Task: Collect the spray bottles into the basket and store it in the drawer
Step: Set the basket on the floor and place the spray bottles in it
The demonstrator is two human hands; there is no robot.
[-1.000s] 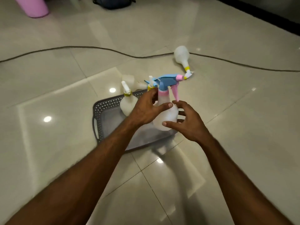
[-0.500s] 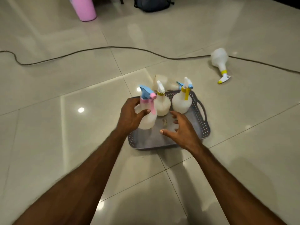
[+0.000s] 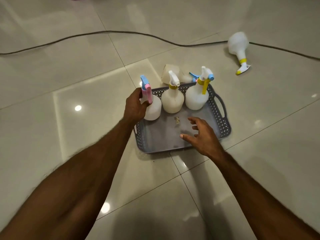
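Head view: left hand [image 3: 136,108] around pink-and-blue spray bottle [image 3: 152,108] in basket [image 3: 223,123]

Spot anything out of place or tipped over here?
Yes. One spray bottle lies on its side on the floor, far right of the basket; another bottle lies tipped behind it. A small scrap sits inside.

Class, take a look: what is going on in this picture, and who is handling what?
A person is gathering spray bottles into a grey basket on a tiled floor. The left hand grips the pink-and-blue bottle at the basket's left end, beside two bottles already standing inside: a white-nozzle bottle and a yellow-trigger bottle. The right hand hovers open over the basket's bare part. One bottle lies on the floor near a cable, another lies behind the basket.
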